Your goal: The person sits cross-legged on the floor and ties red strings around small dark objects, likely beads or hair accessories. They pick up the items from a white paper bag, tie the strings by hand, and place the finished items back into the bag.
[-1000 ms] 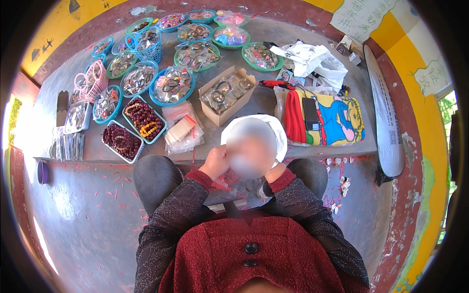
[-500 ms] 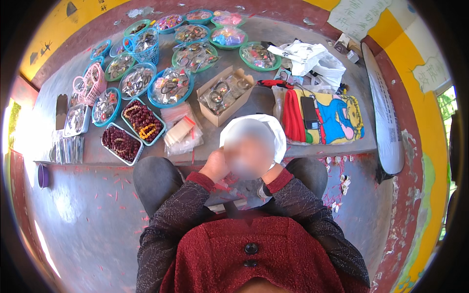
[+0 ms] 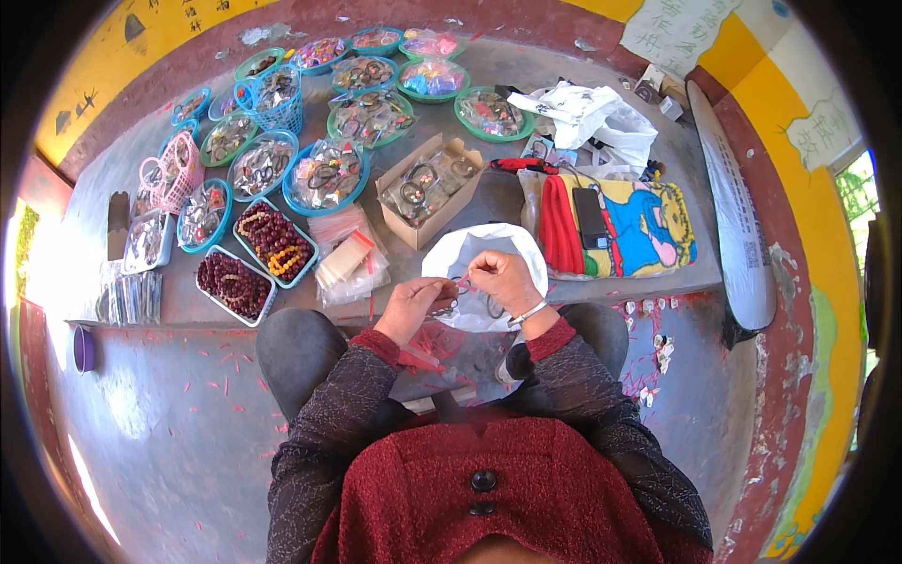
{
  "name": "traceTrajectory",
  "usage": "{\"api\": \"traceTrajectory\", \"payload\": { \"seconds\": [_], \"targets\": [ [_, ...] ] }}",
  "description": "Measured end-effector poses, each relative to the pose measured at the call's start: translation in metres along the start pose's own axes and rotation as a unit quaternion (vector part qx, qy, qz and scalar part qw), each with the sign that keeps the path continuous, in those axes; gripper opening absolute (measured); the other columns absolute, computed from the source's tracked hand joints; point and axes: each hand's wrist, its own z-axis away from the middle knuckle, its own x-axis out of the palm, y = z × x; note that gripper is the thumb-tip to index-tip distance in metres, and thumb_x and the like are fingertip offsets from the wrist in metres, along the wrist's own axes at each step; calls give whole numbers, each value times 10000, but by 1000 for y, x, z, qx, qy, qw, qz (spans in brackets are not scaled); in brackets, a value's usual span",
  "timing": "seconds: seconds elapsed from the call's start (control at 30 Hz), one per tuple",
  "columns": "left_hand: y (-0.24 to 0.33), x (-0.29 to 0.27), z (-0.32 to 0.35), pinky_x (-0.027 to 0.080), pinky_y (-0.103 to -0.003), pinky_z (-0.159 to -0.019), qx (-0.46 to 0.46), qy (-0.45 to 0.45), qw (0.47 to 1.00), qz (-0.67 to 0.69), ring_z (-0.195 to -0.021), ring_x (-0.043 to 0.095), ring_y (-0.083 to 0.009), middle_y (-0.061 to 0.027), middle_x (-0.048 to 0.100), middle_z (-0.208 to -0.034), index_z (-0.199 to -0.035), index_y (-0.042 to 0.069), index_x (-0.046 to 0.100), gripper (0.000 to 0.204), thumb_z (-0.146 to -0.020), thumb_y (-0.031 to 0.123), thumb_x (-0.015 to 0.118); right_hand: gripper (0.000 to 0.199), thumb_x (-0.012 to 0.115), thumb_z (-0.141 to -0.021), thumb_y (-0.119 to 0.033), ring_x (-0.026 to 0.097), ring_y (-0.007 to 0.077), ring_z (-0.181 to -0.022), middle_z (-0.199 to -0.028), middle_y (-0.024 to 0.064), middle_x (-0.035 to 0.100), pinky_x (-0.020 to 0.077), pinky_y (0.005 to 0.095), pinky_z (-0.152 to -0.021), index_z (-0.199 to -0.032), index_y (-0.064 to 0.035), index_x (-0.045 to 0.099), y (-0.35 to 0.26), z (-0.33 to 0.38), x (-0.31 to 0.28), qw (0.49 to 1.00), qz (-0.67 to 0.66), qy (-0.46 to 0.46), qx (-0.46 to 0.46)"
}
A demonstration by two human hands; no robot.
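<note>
Grey slab (image 3: 489,214): runs beneath a yellow-and-maroon wall (image 3: 820,273); basins (image 3: 310,208) of bagged trinkets crowd it; red scraps (image 3: 416,358) litter the floor
Left hand (image 3: 407,307): thumb and fingers drawn in close together — what they grip, if anything, I cannot tell
Right hand (image 3: 508,284): thumb and forefinger pinched together on what looks like a small pinkish piece (image 3: 463,280)
Pinkish piece: between both hands, above the white bag (image 3: 442,252) by the slab's near edge; dark loops (image 3: 494,305) show there
Slip risk: a slack pinch could drop it among the loops, or past the bag onto similar-coloured scraps
Snag risk: the wristband (image 3: 526,316) sits beside the bag — a low wrist might catch its rim
</note>
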Motion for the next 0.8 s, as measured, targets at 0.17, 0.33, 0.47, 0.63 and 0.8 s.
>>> {"api": "traceTrajectory", "payload": {
  "seconds": [0.17, 0.33, 0.47, 0.63, 0.8],
  "targets": [
    [1, -5, 1, 476, -309, -872, -8, 9, 997, 83, -950, 595, -232, -166, 602, -1004, -1047, -75, 547, 263, -917, 115, 419, 84, 611, -764, -84, 528, 33, -618, -658, -18, 594, 426, 202, -556, -749, -2, 620, -13, 3, -14, 999, 0, 30, -16],
    [2, -6, 0, 482, -315, -863, 16, 13, 994, 108, -951, 597, -238, -170, 602, -1002, -1038, -68, 549, 255, -914, 117, 426, 44, 610, -785, -46, 505, 28, -638, -694, -27, 581, 403, 184, -566, -787, -3, 620, -47, 31, -64, 993, 4, 107, -57],
    [-6, -8, -4, 490, -307, -837, 30, -6, 993, 113, -946, 599, -233, -166, 609, -993, -1030, -63, 556, 251, -916, 129, 442, 38, 594, -808, -33, 485, 20, -629, -690, -31, 575, 376, 178, -550, -806, -8, 622, -62, 83, -133, 982, 6, 185, -25],
    [0, -5, 7, 493, -292, -831, 52, -26, 993, 99, -943, 600, -233, -165, 609, -992, -1040, -62, 549, 268, -924, 157, 448, 113, 578, -832, -126, 520, 73, -580, -650, 0, 586, 392, 211, -527, -824, -28, 632, 3, 161, -229, 937, 38, 307, 162],
    [3, 9, 9, 500, -279, -812, 38, -32, 997, 66, -922, 608, -227, -158, 612, -983, -1032, -58, 555, 262, -922, 155, 450, 257, 550, -819, -283, 607, 286, -921, -986, 116, 627, 490, 389, -743, -924, -66, 638, 259, 343, -310, 669, 554, 191, 458]
  ]
}}
